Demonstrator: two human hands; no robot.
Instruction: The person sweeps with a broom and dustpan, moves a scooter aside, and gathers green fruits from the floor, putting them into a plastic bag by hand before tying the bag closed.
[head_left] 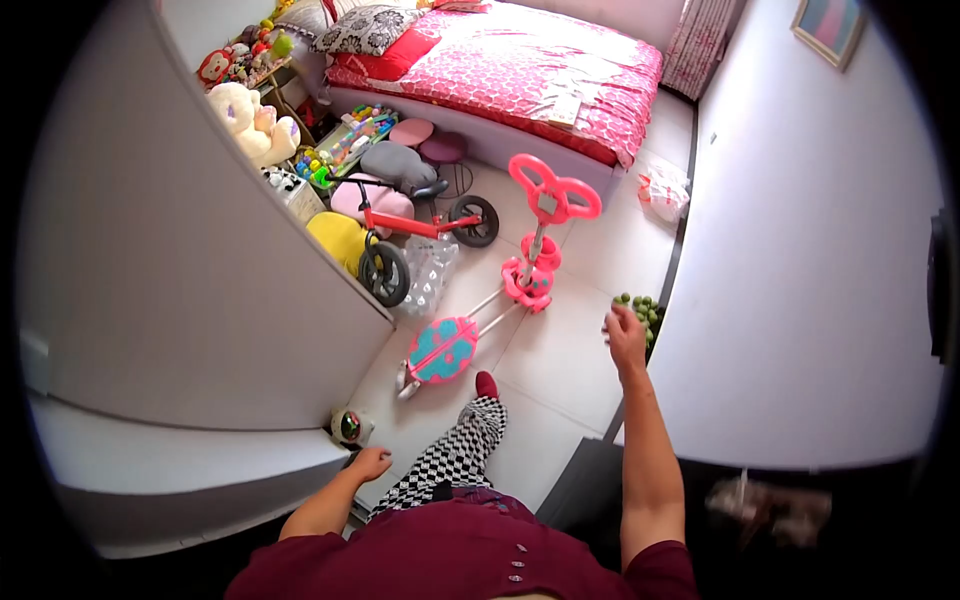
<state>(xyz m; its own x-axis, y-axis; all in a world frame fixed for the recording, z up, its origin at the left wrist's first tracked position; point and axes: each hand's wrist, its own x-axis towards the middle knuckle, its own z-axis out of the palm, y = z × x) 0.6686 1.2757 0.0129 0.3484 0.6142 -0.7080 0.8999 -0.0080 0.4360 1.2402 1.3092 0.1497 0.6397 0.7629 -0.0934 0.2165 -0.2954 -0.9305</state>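
My right hand is stretched forward with its fingers bent and slightly apart. Nothing shows in it. Just beyond it, low by the white wall, is a cluster of small round green things, partly hidden by the hand; I cannot tell whether they touch. My left hand hangs low at my side, fingers curled in and holding nothing I can see. Nearest to it, a pale round object with a dark red and green front stands by the cabinet corner. A pink scooter with a turquoise-spotted deck stands ahead.
A red balance bike leans by stools and a grey cushion on the left. Behind is a bed with pink bedding. A white plastic bag lies by the right wall. A dark surface borders my right side.
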